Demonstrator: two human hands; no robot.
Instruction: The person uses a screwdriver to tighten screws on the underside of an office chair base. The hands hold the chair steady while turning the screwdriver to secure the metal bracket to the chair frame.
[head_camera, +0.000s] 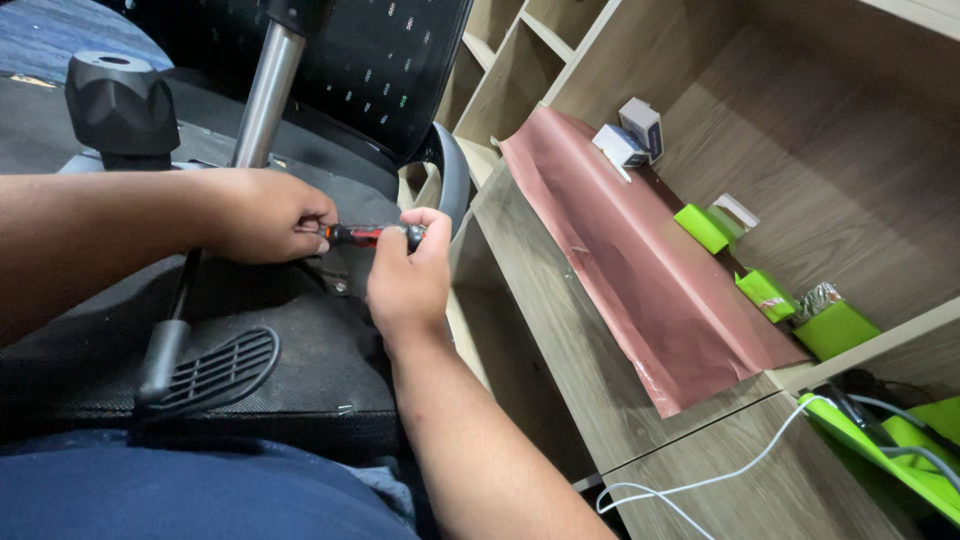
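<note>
While over the chair (300, 350) — left hand (265, 215), right hand (410, 275), fingers clamped on one red-black screwdriver (365, 235).

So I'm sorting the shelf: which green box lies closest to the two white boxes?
The flat green box beside the white holder, on the red sheet; the others sit further right.

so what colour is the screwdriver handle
Red and black, on the screwdriver held between the left hand and right hand; head view.
</note>
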